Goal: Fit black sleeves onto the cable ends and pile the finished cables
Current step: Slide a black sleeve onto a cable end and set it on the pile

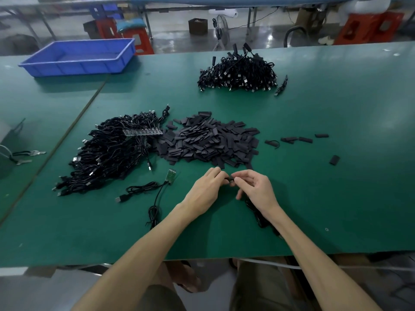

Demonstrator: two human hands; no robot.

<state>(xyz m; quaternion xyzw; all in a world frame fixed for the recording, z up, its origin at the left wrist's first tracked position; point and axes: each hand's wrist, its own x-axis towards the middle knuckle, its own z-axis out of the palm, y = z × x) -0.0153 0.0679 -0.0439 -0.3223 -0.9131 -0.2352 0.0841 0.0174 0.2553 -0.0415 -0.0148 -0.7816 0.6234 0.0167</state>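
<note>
Centrally, left hand (207, 187) and right hand (256, 187) pinch a small black sleeve (230, 178) between fingertips; thin black cable (254, 209) trails under right hand on green desk (336, 198).

The desk (325, 122) wears a matt green mat, smooth and faintly scuffed. The heap of black sleeves (208, 140) looks like dull, soft plastic, while the cables (107, 153) beside it have a slight sheen and bright metal plug tips. The blue tray (78, 57) is glossy moulded plastic.

Blue tray (77, 57), red stools (139, 40)
</note>
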